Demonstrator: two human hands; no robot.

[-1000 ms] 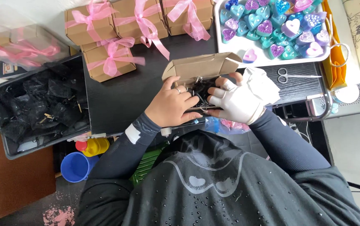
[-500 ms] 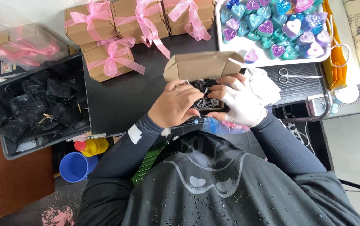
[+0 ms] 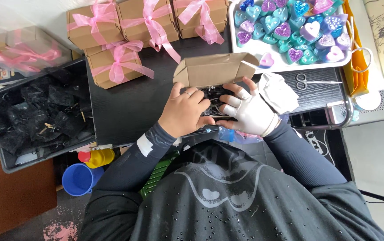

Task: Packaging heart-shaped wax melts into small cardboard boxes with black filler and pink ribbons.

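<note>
Head view: at the centre of the frame both hands work at an open brown box (image 3: 213, 70) that lies on a black table (image 3: 125, 105). The box sits just above the hands, its lid flaps raised. The left hand (image 3: 184, 111) is bare, with a ring on one finger; its fingers are curled narrow over a wad of black shredded filler (image 3: 214, 96) in the box mouth. The right hand (image 3: 247, 112) wears a white glove; its fingers are spread a little and press on the same filler from the right, so both hands hold it between them.

In the upper left and upper middle stand closed brown boxes tied with pink ribbons (image 3: 149, 20). At the far upper left, more such boxes show blurred inside a clear bag (image 3: 18, 47). At the left edge a black bin (image 3: 40, 116) is full of the black filler. In the upper right a white tray (image 3: 290, 66) holds heart-shaped pieces (image 3: 290, 27) in teal, purple and pink. Right of the gloved hand lie a crumpled white cloth (image 3: 277, 91) and small scissors (image 3: 308, 81). In the lower left, below the table, sits a blue cup (image 3: 78, 179).
</note>
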